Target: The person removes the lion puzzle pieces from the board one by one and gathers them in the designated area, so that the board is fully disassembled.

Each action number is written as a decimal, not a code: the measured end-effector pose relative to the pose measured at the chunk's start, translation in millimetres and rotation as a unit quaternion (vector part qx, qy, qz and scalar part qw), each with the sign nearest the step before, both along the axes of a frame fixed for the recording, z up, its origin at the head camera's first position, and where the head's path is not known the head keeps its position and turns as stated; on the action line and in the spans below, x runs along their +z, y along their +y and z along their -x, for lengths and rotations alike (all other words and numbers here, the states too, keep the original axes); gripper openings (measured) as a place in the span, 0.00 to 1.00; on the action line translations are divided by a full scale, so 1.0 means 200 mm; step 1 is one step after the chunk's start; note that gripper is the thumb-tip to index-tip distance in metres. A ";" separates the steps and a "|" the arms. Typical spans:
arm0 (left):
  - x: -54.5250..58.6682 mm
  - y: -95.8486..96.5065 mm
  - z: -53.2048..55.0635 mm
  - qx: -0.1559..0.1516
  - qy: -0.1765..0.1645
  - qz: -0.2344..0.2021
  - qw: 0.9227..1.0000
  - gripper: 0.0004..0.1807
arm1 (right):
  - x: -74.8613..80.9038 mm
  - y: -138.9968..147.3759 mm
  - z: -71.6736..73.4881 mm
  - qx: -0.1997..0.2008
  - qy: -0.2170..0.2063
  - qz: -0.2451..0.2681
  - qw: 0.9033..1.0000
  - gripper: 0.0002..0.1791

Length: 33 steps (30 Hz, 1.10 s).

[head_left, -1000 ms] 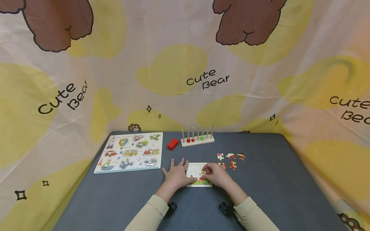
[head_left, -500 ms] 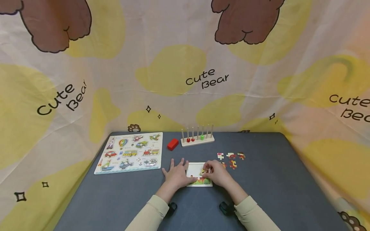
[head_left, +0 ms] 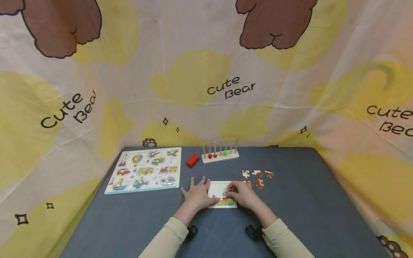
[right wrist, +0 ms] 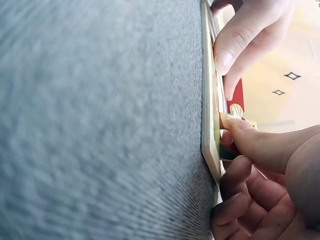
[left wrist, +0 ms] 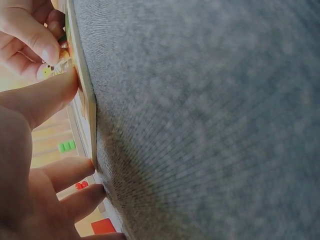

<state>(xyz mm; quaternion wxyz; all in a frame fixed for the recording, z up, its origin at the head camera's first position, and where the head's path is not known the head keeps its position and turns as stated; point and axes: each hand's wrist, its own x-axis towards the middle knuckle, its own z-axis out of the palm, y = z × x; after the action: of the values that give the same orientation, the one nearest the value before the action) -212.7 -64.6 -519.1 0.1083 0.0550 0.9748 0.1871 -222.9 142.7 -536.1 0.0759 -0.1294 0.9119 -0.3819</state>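
Observation:
A small framed puzzle tray [head_left: 217,187] lies on the dark table, with joined green and orange pieces [head_left: 228,202] along its near side. My left hand [head_left: 195,197] has its fingers spread at the tray's left edge, and its thumb [left wrist: 60,92] presses on the near left part. Between thumb and fingertips, my right hand [head_left: 243,195] pinches a jigsaw piece [right wrist: 236,110] with yellow and green print. It holds that piece tilted, close over the right half of the tray, right by the joined pieces. The fingers hide part of the piece.
Several loose jigsaw pieces [head_left: 258,173] lie just beyond the right hand. A vehicle picture board [head_left: 130,182] is at the left. Toward the back are a red block [head_left: 193,161] and a wooden peg rack [head_left: 206,161] with red and green beads.
The jigsaw piece has turned slightly in the right fingers, and the right hand has shifted a little over the tray. The left hand keeps its place.

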 end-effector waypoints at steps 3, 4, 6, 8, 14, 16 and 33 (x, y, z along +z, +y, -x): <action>0.00 0.00 0.00 0.000 0.000 0.002 1.000 0.49 | 0.01 -0.01 0.00 0.010 0.002 -0.012 1.000 0.05; 0.00 0.00 0.00 0.000 0.000 0.003 1.000 0.49 | 0.02 -0.01 0.01 0.012 0.000 -0.014 1.000 0.06; 0.00 0.00 0.00 -0.001 0.000 0.004 1.000 0.49 | 0.03 -0.01 0.01 0.018 -0.001 -0.014 1.000 0.06; 0.00 0.00 0.01 -0.001 0.001 0.005 1.000 0.49 | 0.03 -0.01 0.01 0.025 -0.001 -0.012 1.000 0.06; 0.00 0.00 0.01 -0.001 0.003 0.008 1.000 0.50 | 0.03 0.01 0.00 0.015 0.001 0.026 1.000 0.04; 0.00 0.00 0.01 -0.002 0.000 0.007 1.000 0.50 | 0.03 0.02 0.00 0.001 0.003 0.042 0.999 0.04; 0.01 -0.05 0.01 -0.037 -0.048 -0.002 0.998 0.55 | 0.06 0.19 -0.01 -0.128 0.015 0.087 0.988 0.09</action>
<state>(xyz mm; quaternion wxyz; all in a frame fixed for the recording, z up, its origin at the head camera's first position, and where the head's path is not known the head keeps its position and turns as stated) -214.0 -73.8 -517.6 0.1616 0.0826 0.9653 0.1877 -220.8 179.8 -523.3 0.0013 -0.0237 0.8853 -0.4644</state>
